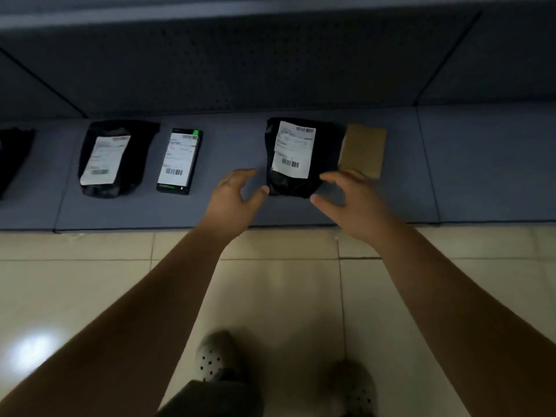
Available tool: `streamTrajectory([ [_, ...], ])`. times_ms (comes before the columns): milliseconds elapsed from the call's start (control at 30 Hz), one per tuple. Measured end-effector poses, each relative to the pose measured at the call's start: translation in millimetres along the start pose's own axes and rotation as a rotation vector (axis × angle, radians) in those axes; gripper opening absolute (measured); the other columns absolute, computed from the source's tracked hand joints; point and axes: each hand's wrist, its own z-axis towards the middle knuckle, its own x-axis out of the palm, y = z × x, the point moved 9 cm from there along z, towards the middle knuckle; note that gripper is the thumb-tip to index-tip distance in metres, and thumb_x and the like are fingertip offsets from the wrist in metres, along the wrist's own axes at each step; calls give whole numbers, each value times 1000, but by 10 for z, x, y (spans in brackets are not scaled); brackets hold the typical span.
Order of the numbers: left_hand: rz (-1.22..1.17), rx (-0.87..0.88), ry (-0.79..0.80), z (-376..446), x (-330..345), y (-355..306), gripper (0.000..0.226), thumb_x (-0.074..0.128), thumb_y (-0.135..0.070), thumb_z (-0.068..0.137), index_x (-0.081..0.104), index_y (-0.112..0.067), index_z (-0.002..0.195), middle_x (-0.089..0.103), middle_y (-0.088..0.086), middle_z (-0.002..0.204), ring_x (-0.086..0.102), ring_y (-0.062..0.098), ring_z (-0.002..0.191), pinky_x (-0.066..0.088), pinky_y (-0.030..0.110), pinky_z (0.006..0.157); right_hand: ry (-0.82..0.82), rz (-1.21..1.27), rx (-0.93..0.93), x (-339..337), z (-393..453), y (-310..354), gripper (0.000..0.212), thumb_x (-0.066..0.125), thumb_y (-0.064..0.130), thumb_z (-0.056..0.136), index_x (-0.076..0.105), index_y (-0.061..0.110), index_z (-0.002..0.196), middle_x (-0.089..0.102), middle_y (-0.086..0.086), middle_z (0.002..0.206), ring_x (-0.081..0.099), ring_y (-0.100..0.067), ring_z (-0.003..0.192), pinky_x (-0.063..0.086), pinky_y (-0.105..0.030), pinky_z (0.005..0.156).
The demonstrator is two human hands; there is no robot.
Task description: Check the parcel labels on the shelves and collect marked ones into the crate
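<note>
- On the low grey shelf [301,212] five parcels lie in a row: four black, one brown.
- Far left, a black parcel [12,158] is cut off by the frame edge.
- Next, a black bag [115,158] lies flat with its long axis running front to back, leaning slightly right at the far end, its white label facing up.
- Beside it, a slim black box [180,162] also runs front to back, label up.
- The left hand [237,194] hovers open with its fingers spread, thumb tip at the near left corner of the middle bag [301,158].
- That bag lies front to back, label up, between the two hands.
- The right hand [352,203] is open and blurred at its near right corner, holding nothing.
- A brown parcel [364,150] lies just beside the bag, front to back.
</note>
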Motion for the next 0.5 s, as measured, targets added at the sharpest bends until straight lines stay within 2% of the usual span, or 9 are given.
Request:
streamTrajectory([
  [100,22,3,9,632,284,283,55,61,-40,93,48,-16,141,48,6,142,48,22,128,45,40,103,-35,-27,33,308,541,-215,52,64,42,91,54,17,136,48,-5,135,48,-22,125,39,-30,104],
  [200,7,-20,31,1208,554,455,62,61,-44,92,44,-14,143,45,7,147,46,24,132,38,36,109,-46,-108,127,572,1026,-449,61,56,43,95,38,17,146,32,-9,148,36,-26,135,31,-30,108],
  [233,5,-35,45,1365,643,499,63,61,-44,92,43,-12,143,45,9,147,46,26,132,38,32,107,-42,-129,166,658,1164,-529,64,55,43,95,32,16,149,29,-11,149,33,-28,137,29,-32,110],
  [333,26,-51,90,1691,863,578,58,61,-42,93,47,-7,137,50,13,140,51,27,124,38,24,88,-4,-163,302,865,1476,-792,75,52,45,95,16,13,153,25,-18,150,30,-36,138,29,-39,111],
  [433,-28,-91,133,1820,965,679,57,61,-41,93,48,-8,137,55,9,135,55,22,118,37,21,82,3,-135,394,954,1662,-990,80,55,47,93,17,7,151,32,-19,149,36,-36,136,35,-38,106],
  [500,-51,-117,140,1853,969,745,46,64,-39,91,58,-10,126,62,7,122,57,16,102,39,21,78,-51,-60,408,934,1733,-1056,78,63,44,90,27,4,146,41,-19,145,44,-34,130,42,-35,97],
])
